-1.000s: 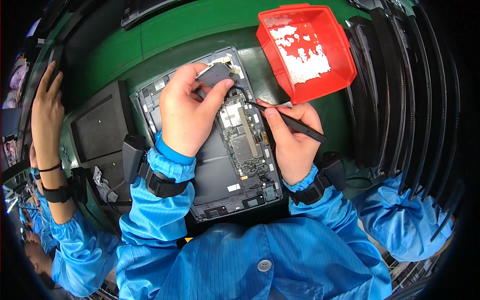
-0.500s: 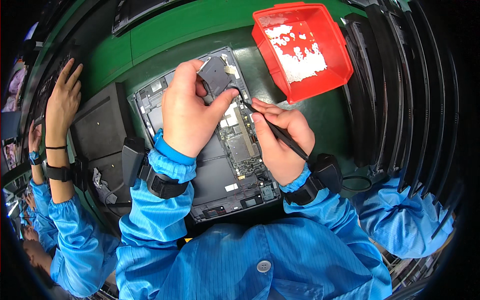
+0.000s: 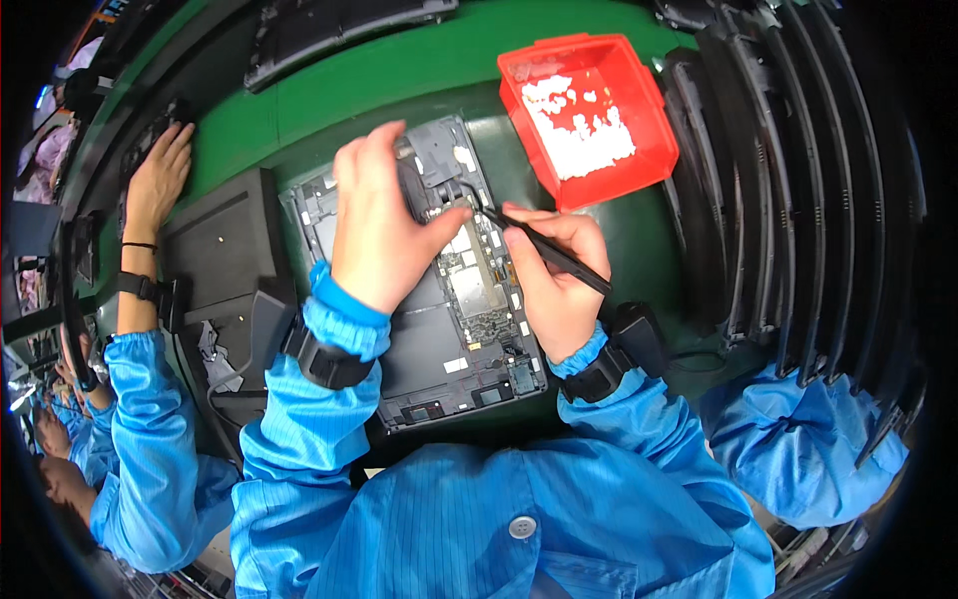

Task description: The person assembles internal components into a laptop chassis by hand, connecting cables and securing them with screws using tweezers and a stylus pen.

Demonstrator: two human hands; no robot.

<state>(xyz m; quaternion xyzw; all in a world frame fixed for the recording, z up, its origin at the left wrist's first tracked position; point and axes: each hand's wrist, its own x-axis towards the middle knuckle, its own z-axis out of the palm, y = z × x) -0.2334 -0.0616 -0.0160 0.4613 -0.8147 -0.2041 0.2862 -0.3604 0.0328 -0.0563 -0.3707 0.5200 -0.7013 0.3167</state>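
Observation:
An opened laptop chassis (image 3: 414,344), dark grey, lies at a slant in front of me with its long circuit board (image 3: 469,285) exposed. My left hand (image 3: 374,235) is over its upper part, fingers apart and raised, the thumb at the board's upper end. Beside those fingers a flat dark grey part (image 3: 436,152) sits at the chassis's far end. In my right hand (image 3: 561,295) is a slim black pen-like tool (image 3: 549,250), held in a pinch. Its tip points at the board's upper end, close to my left thumb; whether it touches is too small to tell.
A red bin (image 3: 649,160) with small white pieces stands beyond my right hand. Several dark panels (image 3: 788,190) stand upright at the right. A black foam tray (image 3: 215,235) lies left of the chassis. At the far left, a co-worker's hand (image 3: 158,180) rests near a dark device.
My left fingers have come off the dark grey part, which now lies flat on the chassis. The tool remains in my right hand near the same spot. The view has shifted slightly.

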